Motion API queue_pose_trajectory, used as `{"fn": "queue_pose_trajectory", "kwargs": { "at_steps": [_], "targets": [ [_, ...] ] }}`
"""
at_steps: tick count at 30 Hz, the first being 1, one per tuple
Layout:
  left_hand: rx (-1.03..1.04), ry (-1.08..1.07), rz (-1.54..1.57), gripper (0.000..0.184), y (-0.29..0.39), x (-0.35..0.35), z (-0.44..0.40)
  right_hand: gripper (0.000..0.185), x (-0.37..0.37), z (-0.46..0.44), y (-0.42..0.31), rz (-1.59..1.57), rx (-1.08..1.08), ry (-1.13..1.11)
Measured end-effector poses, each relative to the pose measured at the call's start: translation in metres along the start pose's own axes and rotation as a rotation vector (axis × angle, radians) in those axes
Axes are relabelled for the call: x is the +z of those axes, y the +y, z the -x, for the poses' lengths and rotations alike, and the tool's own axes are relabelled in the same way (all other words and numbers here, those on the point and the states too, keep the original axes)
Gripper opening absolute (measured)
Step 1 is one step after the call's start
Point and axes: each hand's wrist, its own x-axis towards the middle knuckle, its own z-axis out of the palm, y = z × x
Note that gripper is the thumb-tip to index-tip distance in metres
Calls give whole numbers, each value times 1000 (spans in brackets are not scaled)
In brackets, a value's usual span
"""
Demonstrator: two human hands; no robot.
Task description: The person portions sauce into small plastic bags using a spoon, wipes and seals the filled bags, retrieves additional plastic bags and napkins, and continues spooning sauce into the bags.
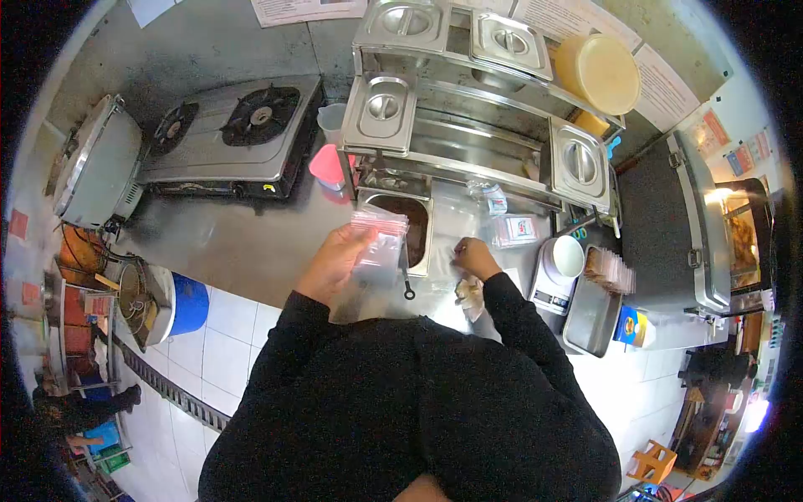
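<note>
My left hand [339, 258] is closed on a stack of clear zip-lock bags [381, 238] with red stripes along the top. The bags hang partly over a steel container [411, 226] of dark brown contents, where a dark handle with a ring end [408, 293] sticks out. To the right, my right hand [477, 258] is low over the steel counter with its fingers curled together; whatever they hold, if anything, is hidden. Just below it lies a crumpled pale wrapper or cloth [470, 299]. A pack of printed plastic bags [513, 230] lies beyond my right hand.
A two-burner gas stove [230, 138] stands at the left. Lidded steel pans [381, 109] sit on a rack at the back. On the right are a white bowl [565, 258] on a scale [550, 297], a steel tray [590, 322] with filled packets [609, 269], and a large dark case [669, 226].
</note>
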Motion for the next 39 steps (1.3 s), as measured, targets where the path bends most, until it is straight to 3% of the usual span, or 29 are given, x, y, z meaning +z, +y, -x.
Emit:
{"fn": "queue_pose_trajectory", "kwargs": {
  "at_steps": [1,2,5,12,15,17,18,19,21,23,25,26,28,29,31,35,36,37,39],
  "targets": [
    [24,44,-120,22,-5,-3,-3,29,-7,-5,-1,-9,-42,-75],
    [50,91,-236,23,-9,-7,-7,17,-13,-4,-1,-249,107,-108],
    [241,51,-291,26,2,12,0,17,-75,10,-51,-401,74,-145],
    [208,-65,-421,23,-5,35,-16,22,-171,49,-192,-598,-177,-343],
    [283,-163,-439,22,-8,49,-13,30,-167,49,-209,-469,-304,-283],
    [89,-197,-427,22,-1,57,-5,45,-146,38,-199,-296,-497,61],
    [145,-188,-443,22,-4,56,-3,54,-144,35,-199,-150,-515,159],
    [149,-178,-442,22,-7,56,-2,54,-142,33,-201,-152,-523,153],
    [147,-230,-394,23,-11,53,0,53,-138,31,-207,-50,-506,408],
    [146,-212,-463,22,-15,49,1,50,-127,27,-197,-113,-491,428],
    [230,-198,-629,29,-16,49,1,41,-122,23,-177,-443,-302,-73],
    [230,-202,-630,29,-15,49,1,41,-121,22,-171,-442,-300,-69],
    [-65,-192,-120,42,-11,50,1,30,-122,18,-162,-563,-148,-230],
    [-65,-196,-121,42,-15,50,-1,30,-125,17,-157,-561,-147,-226],
    [259,43,-260,56,-20,54,-3,22,-132,15,-153,-520,-44,-32],
    [19,19,-25,69,-20,65,7,23,-131,16,-162,-392,-82,344],
    [-57,-1,196,66,-27,69,9,25,-120,18,-165,-512,-120,283],
    [-56,0,194,66,-32,67,7,27,-121,24,-178,-511,-211,160],
    [-119,-240,300,53,-34,66,5,37,-107,30,-191,-731,-257,51]
  ]
}}
